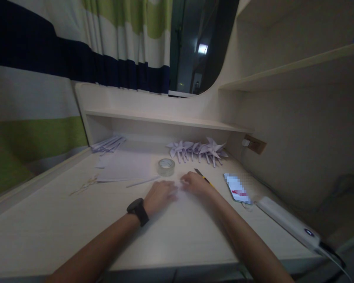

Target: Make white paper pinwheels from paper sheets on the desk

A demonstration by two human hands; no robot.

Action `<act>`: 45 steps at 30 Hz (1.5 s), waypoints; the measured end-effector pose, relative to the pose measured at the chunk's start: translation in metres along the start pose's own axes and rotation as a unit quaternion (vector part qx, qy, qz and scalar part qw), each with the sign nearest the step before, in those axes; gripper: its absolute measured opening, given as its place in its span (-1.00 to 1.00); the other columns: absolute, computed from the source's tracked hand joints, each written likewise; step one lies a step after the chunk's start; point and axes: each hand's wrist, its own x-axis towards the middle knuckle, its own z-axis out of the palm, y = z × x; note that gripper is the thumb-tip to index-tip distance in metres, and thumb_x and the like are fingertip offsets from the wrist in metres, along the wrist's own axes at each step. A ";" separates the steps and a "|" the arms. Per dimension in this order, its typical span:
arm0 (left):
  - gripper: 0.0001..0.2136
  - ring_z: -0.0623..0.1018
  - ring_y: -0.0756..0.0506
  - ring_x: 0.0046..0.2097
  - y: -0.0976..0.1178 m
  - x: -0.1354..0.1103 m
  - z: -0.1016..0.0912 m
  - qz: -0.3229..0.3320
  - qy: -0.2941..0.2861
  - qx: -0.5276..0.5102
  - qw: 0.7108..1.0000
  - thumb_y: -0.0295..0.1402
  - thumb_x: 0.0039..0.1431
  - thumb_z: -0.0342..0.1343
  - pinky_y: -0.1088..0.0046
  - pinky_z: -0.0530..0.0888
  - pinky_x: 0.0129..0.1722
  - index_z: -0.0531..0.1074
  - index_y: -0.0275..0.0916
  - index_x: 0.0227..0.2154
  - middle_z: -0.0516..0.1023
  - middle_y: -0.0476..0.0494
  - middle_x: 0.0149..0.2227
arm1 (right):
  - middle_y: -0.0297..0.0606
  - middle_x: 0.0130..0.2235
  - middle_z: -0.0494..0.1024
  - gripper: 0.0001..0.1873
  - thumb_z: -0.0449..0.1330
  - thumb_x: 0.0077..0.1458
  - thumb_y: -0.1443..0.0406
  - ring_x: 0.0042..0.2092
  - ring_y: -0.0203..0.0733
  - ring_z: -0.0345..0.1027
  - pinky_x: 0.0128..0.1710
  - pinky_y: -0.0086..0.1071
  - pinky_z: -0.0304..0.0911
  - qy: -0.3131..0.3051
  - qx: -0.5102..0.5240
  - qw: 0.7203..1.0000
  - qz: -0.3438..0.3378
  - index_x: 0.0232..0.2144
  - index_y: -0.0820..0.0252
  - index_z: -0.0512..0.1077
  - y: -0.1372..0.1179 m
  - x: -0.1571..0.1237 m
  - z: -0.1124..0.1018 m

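Observation:
My left hand [161, 195], with a dark watch [138, 210] on its wrist, reaches over the middle of the desk. Its fingertips are smeared by motion, so their grip is unclear. Facing it, my right hand [195, 183] has its fingers curled in at a pale piece of paper [181, 192] between the hands; the paper's outline is blurred. A thin rolled paper stick [143, 181] lies left of my left hand. Just beyond both hands stands a roll of clear tape [166, 167]. Close to my right hand is a yellow and black utility knife [203, 177].
Several paper pinwheels [199, 150] lie at the back right. White paper sheets [125, 163] and a bundle of paper sticks [108, 144] are at the back left, near a small tangled bit [85, 184]. A phone [237, 188] and white power strip [289, 222] sit right.

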 end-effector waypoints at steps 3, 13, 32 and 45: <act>-0.58 0.44 -0.23 0.00 -0.005 0.002 0.001 -0.030 0.012 -0.009 0.999 -0.19 0.03 0.21 0.28 0.28 -0.03 0.43 -0.16 -0.02 0.50 -0.20 -0.01 | -0.26 -0.32 0.57 -0.66 0.33 -0.16 0.16 -0.31 -0.21 0.40 -0.36 -0.45 0.14 -0.010 0.018 1.000 0.002 -0.28 0.15 0.53 0.003 -0.002 0.003; -0.76 0.52 -0.10 -0.32 -0.008 0.005 -0.008 -0.029 -0.034 -0.077 0.996 -0.29 0.16 0.02 0.48 0.29 -0.34 0.57 -0.26 -0.40 0.61 -0.17 -0.37 | -0.32 -0.52 0.53 -0.84 0.27 -0.13 0.27 -0.48 -0.30 0.32 -0.48 -0.50 0.14 -0.042 0.244 0.968 -0.046 -0.48 0.28 0.53 -0.001 -0.020 -0.004; -0.73 0.45 -0.04 -0.47 -0.030 0.001 -0.021 -0.076 -0.080 -0.265 0.958 -0.21 0.01 0.13 0.52 0.29 -0.48 0.57 -0.36 -0.48 0.56 -0.13 -0.49 | -0.24 -0.43 0.58 -0.76 0.30 -0.18 0.23 -0.42 -0.27 0.39 -0.35 -0.45 0.26 -0.114 0.433 0.894 0.016 -0.43 0.29 0.56 0.037 -0.040 -0.034; -0.60 0.51 -0.13 -0.35 -0.031 0.008 -0.024 -0.192 0.090 -0.199 0.957 -0.12 0.20 -0.07 0.45 0.35 -0.40 0.55 -0.32 -0.35 0.58 -0.16 -0.40 | -0.21 -0.44 0.54 -0.74 0.32 -0.09 0.17 -0.46 -0.26 0.41 -0.45 -0.43 0.33 0.029 0.613 0.780 0.124 -0.48 0.28 0.43 0.000 -0.016 0.011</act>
